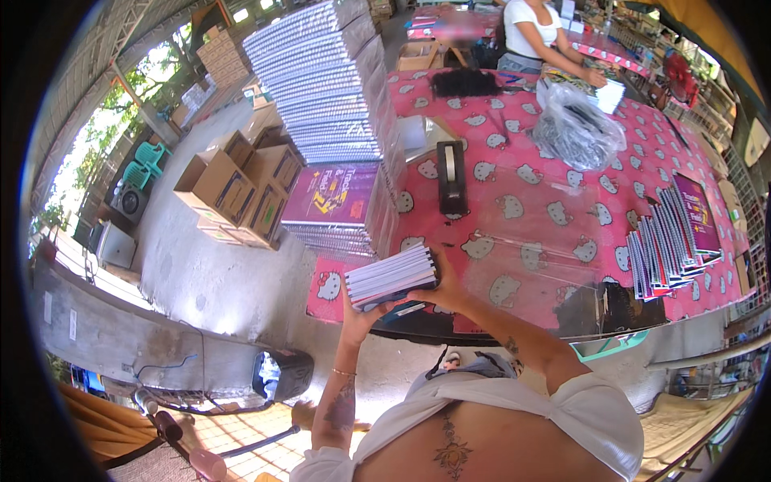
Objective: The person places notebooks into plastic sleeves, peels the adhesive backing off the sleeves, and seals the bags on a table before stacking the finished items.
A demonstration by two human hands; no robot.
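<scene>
Notebooks (391,277) in a compact stack sit between both hands above the near edge of the pink surface (498,149): the left hand (361,319) curls under the near-left corner, the right hand (446,294) grips the right end. Even pressure from both ends should keep the edges flush. Cardboard boxes (221,186) stand at left, contents unclear; a black bin (298,374) holds something pale; a clear plastic bag (580,135) lies crumpled, its contents indistinct.

One black tape dispenser (451,193) has two hands (363,318) and one book stack (391,277) nearer, one plastic bag (580,135) rightward, two green chairs (146,163) far left.
</scene>
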